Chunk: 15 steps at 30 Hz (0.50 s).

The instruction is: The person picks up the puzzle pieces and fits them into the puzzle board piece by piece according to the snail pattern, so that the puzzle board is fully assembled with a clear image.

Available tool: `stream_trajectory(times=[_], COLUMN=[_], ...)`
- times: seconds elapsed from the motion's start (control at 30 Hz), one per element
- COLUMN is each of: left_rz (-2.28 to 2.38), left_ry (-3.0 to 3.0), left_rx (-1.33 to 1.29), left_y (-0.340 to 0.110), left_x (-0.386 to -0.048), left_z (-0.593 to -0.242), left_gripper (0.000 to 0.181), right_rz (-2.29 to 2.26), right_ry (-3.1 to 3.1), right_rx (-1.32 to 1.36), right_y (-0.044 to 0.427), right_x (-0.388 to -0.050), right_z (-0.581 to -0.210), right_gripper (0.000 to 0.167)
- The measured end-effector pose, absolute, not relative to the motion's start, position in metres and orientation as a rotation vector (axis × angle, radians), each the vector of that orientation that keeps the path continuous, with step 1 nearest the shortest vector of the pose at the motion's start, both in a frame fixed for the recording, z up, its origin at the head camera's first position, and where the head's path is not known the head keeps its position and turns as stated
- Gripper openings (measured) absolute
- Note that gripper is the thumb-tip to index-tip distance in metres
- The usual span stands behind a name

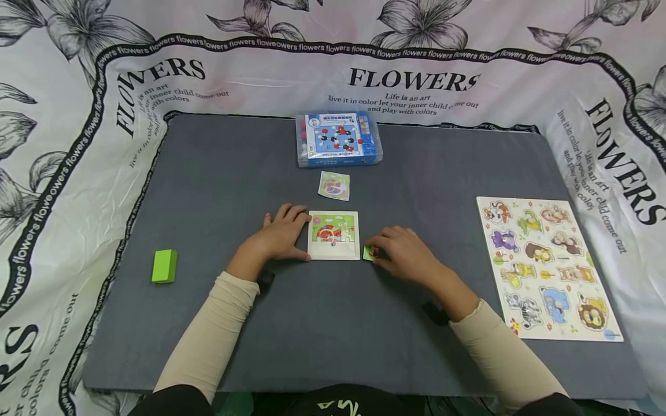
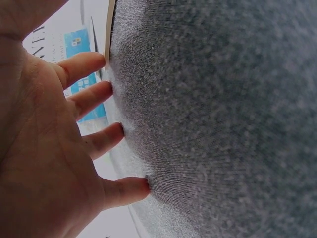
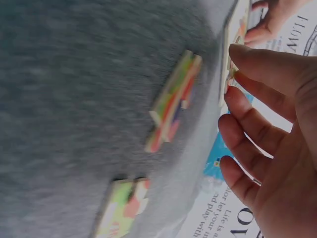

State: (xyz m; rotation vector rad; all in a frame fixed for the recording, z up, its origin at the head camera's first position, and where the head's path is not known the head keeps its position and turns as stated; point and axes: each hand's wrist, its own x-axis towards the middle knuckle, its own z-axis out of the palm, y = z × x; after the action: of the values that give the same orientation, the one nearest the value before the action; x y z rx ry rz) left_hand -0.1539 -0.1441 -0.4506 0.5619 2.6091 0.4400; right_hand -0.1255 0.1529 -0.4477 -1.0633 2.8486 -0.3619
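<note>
A small square puzzle board point(image 1: 333, 250) with a partly filled picture lies at the middle of the table. My left hand point(image 1: 276, 237), fingers spread, touches its left edge; in the left wrist view that hand point(image 2: 54, 134) has its fingertips against the grey surface and the board's edge point(image 2: 108, 29). Just right of the board my right hand point(image 1: 408, 254) pinches a green puzzle piece point(image 1: 368, 253) between thumb and fingers. In the right wrist view, below the right hand point(image 3: 277, 119), lie overlapping pieces point(image 3: 171, 96) and another piece group point(image 3: 116, 210).
Beyond the board lies a square picture piece point(image 1: 334, 186), with a blue-labelled plastic box point(image 1: 338, 140) behind it. A green block point(image 1: 164, 266) stands at the left. An animal puzzle board point(image 1: 551, 268) lies at the right. Patterned cloth point(image 1: 291, 78) surrounds the grey table top point(image 1: 322, 329).
</note>
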Motion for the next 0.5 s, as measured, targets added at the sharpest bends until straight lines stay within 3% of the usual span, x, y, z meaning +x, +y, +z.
stream_trajectory(times=[0.5], left_rz=[0.418], left_ry=[2.615], left_rx=[0.553], left_y=[-0.144], left_x=[-0.154], left_z=[-0.449], left_gripper=[0.088], right_rz=[-0.405], right_ry=[2.801], right_rx=[-1.305], right_y=[0.079], right_x=[-0.146], right_z=[-0.447], right_gripper=[0.022])
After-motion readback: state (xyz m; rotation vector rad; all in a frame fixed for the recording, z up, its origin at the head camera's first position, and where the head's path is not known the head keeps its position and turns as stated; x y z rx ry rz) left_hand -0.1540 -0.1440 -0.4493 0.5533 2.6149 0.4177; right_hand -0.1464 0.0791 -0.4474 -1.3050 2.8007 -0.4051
